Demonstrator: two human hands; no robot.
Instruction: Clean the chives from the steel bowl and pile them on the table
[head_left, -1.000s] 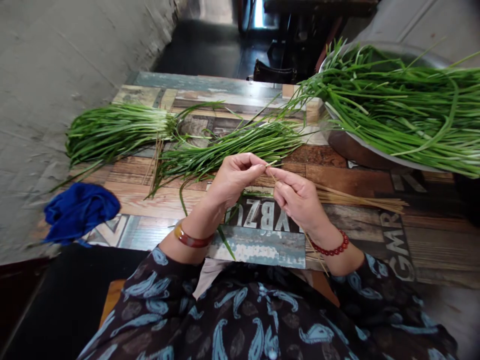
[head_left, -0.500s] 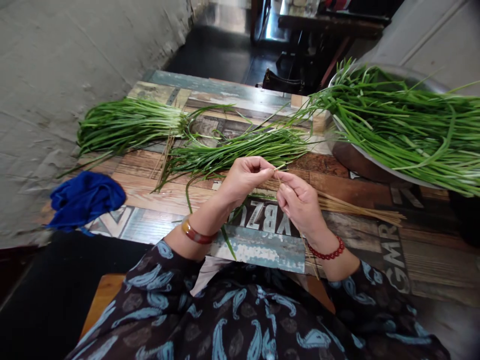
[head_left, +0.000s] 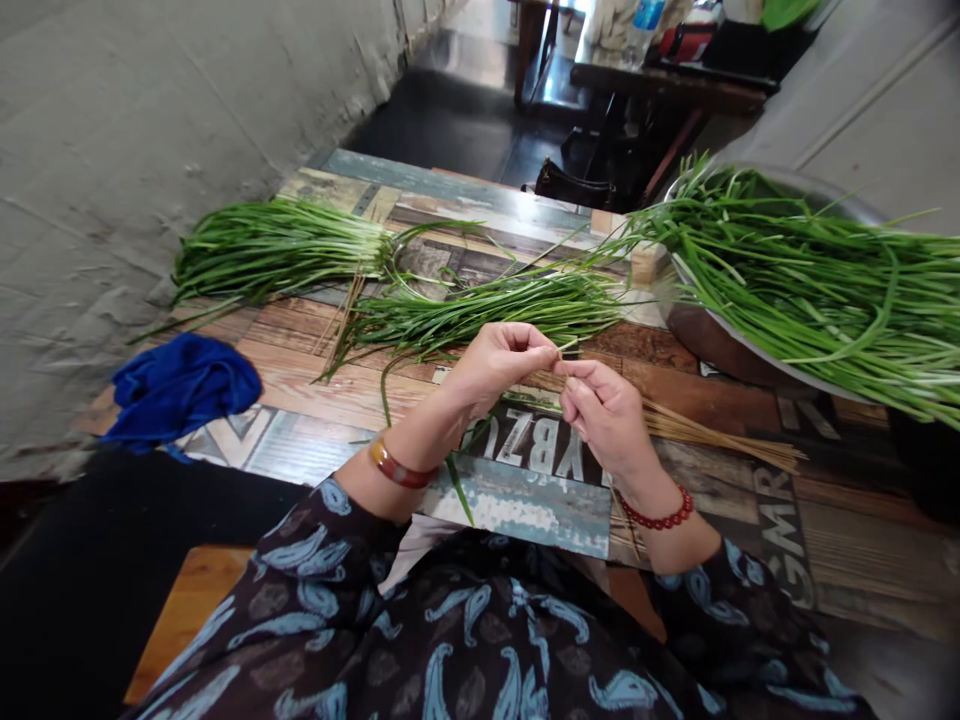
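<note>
My left hand (head_left: 504, 368) is closed in a pinch on a garlic chive, whose pale end (head_left: 568, 346) sticks out past the fingertips. A green blade (head_left: 459, 490) hangs below that wrist. My right hand (head_left: 606, 412) is closed around a thin bamboo skewer (head_left: 627, 522); its lower end shows beneath the wrist. The fingertips of both hands meet, hiding where skewer and stalk come together. Just behind them lies a loose bunch of garlic chives (head_left: 480, 308). To the right of my right hand, several bamboo skewers (head_left: 720, 434) lie on the table.
A second chive bunch (head_left: 277, 245) lies at the back left, with a few skewers (head_left: 346, 318) near it. A blue cloth (head_left: 184, 388) rests at the left table edge. At the right stands a metal bowl (head_left: 701, 325) heaped with chives. A wall (head_left: 135, 130) borders the left.
The view has tilted slightly, so everything sits a little lower and most things shift right. My hands keep nearly the same pinch, fingertips together.
</note>
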